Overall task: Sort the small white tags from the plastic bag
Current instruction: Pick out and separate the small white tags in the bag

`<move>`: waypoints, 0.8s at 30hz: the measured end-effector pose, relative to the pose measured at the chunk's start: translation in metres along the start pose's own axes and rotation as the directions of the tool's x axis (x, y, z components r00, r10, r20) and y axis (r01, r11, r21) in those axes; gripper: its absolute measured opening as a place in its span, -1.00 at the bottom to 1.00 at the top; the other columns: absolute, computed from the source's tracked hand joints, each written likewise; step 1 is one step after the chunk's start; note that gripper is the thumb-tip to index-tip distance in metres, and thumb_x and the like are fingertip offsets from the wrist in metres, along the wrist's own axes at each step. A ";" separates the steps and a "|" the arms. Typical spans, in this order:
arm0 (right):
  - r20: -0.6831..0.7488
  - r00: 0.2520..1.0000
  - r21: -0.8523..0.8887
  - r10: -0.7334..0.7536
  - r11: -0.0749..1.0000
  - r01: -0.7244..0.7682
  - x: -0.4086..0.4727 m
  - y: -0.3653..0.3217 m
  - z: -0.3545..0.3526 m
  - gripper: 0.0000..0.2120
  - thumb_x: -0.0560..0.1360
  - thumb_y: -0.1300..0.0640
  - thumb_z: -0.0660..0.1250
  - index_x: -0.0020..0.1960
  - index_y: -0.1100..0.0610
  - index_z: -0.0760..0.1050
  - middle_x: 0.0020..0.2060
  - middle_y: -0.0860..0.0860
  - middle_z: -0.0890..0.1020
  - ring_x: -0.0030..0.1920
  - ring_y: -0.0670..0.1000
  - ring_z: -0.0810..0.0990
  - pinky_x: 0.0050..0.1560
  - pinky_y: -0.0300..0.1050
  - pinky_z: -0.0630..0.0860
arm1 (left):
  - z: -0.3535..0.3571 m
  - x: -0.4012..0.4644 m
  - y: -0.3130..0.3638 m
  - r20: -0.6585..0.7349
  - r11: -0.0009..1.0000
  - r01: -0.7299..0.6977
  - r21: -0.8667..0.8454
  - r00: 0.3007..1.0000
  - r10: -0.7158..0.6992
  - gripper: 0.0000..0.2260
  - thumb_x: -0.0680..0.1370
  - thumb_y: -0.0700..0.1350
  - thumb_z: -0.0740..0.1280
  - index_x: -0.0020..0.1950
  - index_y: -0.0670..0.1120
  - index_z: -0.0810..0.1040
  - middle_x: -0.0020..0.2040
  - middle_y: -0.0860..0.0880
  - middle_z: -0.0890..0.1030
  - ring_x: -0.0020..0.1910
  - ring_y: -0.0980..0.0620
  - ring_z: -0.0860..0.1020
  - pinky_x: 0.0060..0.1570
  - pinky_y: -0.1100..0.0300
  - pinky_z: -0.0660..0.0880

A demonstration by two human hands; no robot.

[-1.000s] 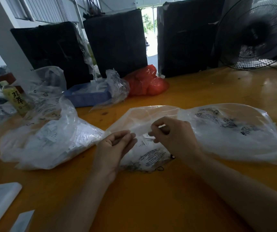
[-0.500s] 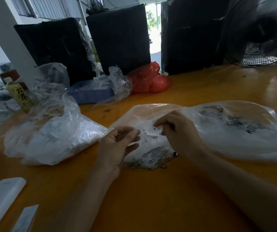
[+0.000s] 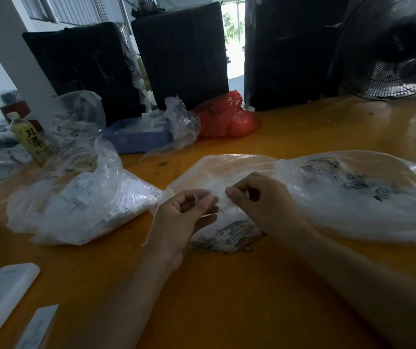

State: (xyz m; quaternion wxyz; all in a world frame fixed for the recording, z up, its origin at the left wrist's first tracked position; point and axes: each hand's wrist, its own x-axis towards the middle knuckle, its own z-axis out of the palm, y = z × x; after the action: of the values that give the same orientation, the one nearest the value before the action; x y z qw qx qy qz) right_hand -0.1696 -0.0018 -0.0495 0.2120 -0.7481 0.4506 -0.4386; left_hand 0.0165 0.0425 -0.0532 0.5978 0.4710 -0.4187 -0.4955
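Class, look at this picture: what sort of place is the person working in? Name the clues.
Probably a workshop or packing room, not a home: clear plastic bags of white tags lie on a large orange worktable, black wrapped bundles stand behind it, and an industrial fan sits at the right.

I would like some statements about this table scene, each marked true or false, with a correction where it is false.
1. Both hands work at the clear plastic bag in the middle of the table. True.
2. The red bag lies right beside the left hand. False: it lies far back, before the dark blocks.
3. A blue tray stands behind the bags on the left. True.
4. The bottle with the yellow label lies flat on the right. False: it stands upright at the far left.
5. The right hand rests flat and open on the table. False: its fingers are curled and pinch at the bag.
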 end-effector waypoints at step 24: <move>-0.091 0.992 0.291 0.083 0.955 -0.053 0.001 -0.001 -0.008 -0.89 0.62 0.11 0.35 0.15 -0.01 0.55 -0.18 -0.10 0.71 -0.17 -0.14 0.70 -0.12 -0.27 0.60 | -0.006 0.006 0.003 -0.038 0.953 0.056 -0.296 0.997 -0.070 -0.72 0.36 -0.22 0.57 0.06 -0.21 0.75 0.07 -0.29 0.74 0.07 -0.17 0.76 -0.02 0.24 0.67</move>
State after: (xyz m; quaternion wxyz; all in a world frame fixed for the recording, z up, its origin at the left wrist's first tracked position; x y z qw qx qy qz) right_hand -0.1754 -0.0017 -0.0442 0.3104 -0.6700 0.4174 -0.5297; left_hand 0.0235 0.0376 -0.0511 0.6552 0.4015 -0.3103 -0.5597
